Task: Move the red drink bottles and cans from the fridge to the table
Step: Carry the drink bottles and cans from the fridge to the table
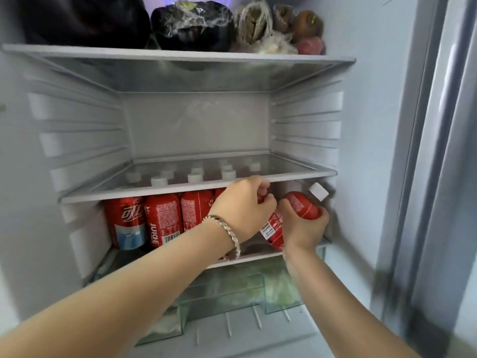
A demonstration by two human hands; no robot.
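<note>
Several red drink bottles (162,218) with white caps stand in rows on the fridge's lower shelf (260,255), their caps showing through the glass shelf (180,191) above. My left hand (242,208), with a bracelet on its wrist, is closed around the top of a red bottle in the row; most of that bottle is hidden behind the hand. My right hand (304,226) grips another red bottle (300,204) at the shelf's right end. That bottle is tilted, its white cap pointing up and to the right.
The middle shelf holds nothing. The top shelf (180,54) carries wrapped food and dark bags. A clear crisper drawer (232,295) with greens sits below the bottles. The fridge's right wall and door frame (426,177) stand close beside my right hand.
</note>
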